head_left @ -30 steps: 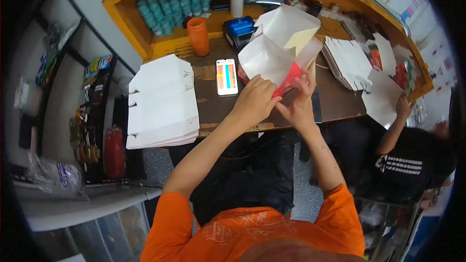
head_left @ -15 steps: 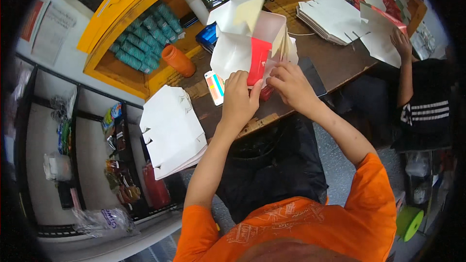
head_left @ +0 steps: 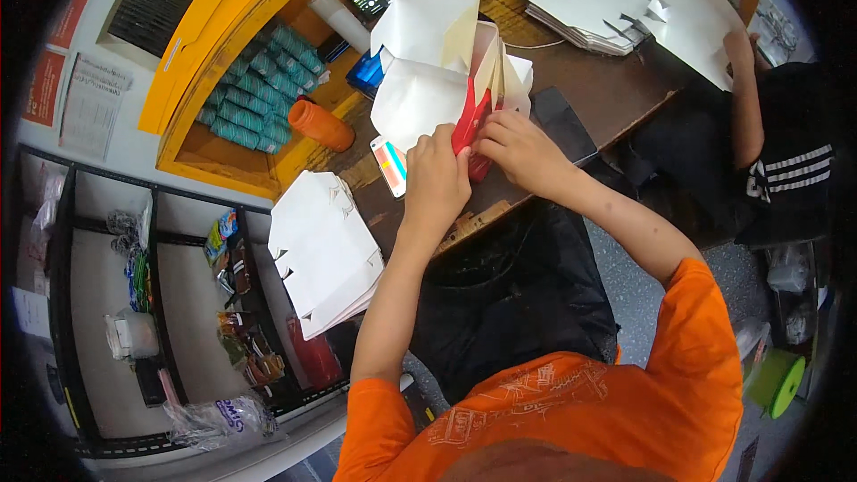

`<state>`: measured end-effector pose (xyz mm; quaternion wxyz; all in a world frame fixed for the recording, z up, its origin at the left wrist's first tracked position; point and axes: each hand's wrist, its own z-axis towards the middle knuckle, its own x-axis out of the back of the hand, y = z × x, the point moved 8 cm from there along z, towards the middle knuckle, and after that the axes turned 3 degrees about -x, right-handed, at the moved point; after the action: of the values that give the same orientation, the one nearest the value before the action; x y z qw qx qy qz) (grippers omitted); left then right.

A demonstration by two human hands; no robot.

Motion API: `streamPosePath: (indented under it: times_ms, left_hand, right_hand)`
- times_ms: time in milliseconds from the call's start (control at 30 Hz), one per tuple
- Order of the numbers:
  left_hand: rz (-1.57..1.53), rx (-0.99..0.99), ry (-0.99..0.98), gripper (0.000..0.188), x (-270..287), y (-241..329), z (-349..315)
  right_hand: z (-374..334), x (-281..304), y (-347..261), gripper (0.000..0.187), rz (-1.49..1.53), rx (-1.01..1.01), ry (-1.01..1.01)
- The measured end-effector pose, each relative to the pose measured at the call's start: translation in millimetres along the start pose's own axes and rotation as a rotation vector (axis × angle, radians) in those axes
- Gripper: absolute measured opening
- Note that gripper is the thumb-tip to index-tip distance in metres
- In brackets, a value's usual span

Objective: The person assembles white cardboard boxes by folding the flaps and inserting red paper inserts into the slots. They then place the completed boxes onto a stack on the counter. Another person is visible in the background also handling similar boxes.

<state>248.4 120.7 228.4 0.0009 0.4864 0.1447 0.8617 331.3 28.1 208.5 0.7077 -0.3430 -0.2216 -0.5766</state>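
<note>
Over the brown table's near edge I hold a part-folded cardboard box (head_left: 420,98), white inside with red outer panels. Its large flaps stand up and lean away from me. My left hand (head_left: 437,177) is closed on the near left edge of a red panel. My right hand (head_left: 520,150) pinches the folded red edge on the right, its fingertips partly hidden behind the card. A phone with a bright screen (head_left: 390,166) lies just left of the box. On the right, a dark flat device (head_left: 561,121) rests on the table.
Flat white box blanks (head_left: 323,245) are stacked at my left, with another stack (head_left: 589,2) at the back right. An orange cylinder (head_left: 321,126) stands near teal rolls (head_left: 259,94). A co-worker's hand (head_left: 739,54) holds a white sheet at right. Shelves (head_left: 112,321) stand at left.
The red panels have folded closer together between my hands, and the box's flaps have shifted slightly left. The co-worker's white sheet has swung up and turned. My view has shifted a little.
</note>
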Motion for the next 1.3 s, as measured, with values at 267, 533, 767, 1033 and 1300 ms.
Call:
streamPosePath:
  times_ms: [267, 533, 767, 1033, 1300]
  left_hand:
    - [0.155, -0.006, -0.234, 0.078, 0, 13, 10]
    - [0.159, -0.050, -0.132, 0.062, 2, 10, 25]
    - [0.219, -0.097, -0.080, 0.065, -1, 12, 21]
    - [0.226, -0.033, -0.103, 0.066, -6, 17, 18]
    - [-0.133, -0.108, -0.226, 0.072, -7, 15, 19]
  right_hand:
    - [1, -3, -2, 0.018, -0.050, 0.059, 0.001]
    - [2, 1, -3, 0.028, -0.245, 0.010, -0.073]
    - [4, -3, -5, 0.030, -0.315, -0.025, -0.121]
    - [6, 5, -11, 0.032, -0.295, -0.021, -0.095]
    - [7, 9, -10, 0.035, -0.176, -0.023, -0.040]
